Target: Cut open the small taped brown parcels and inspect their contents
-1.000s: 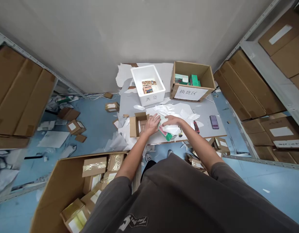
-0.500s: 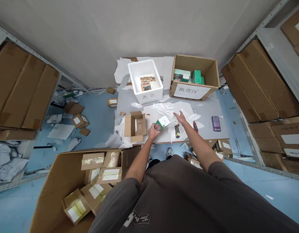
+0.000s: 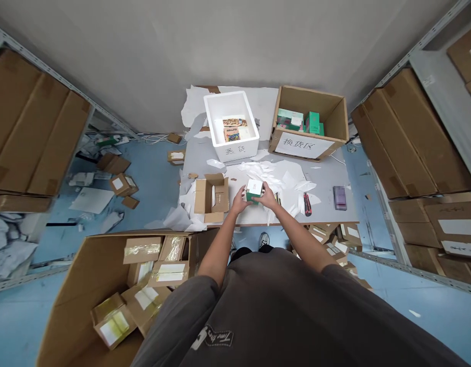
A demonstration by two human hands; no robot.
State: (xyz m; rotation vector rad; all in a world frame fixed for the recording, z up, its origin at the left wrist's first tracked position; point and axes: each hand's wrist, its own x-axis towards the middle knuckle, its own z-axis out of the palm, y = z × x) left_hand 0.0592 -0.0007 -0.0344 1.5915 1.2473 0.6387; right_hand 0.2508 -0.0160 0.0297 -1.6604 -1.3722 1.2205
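Note:
Between both hands is a small green box (image 3: pixel 254 192) with a white top that bears faint writing. My left hand (image 3: pixel 239 200) grips its left side, and my right hand (image 3: pixel 266 197) grips its right side. The box is over the front of the table (image 3: pixel 323 178). To the left stands an open small carton (image 3: pixel 217 201), flaps spread. A yellow-and-black cutter (image 3: pixel 277 199) lies partly hidden behind my right hand. Farther right is a red-and-black cutter (image 3: pixel 307 204). Torn white paper (image 3: pixel 264 171) is scattered behind the green box.
At the back stand a white foam box (image 3: pixel 235 150) with packets inside and a labelled carton (image 3: pixel 304 148) holding green boxes. A phone-like purple item (image 3: pixel 340 198) lies right. A large carton (image 3: pixel 67 306) of taped parcels is at lower left. Loaded shelves flank both sides.
My right hand has moved left and taken hold of the green box, which my left hand alone held before. The box has turned more upright, its white top facing up.

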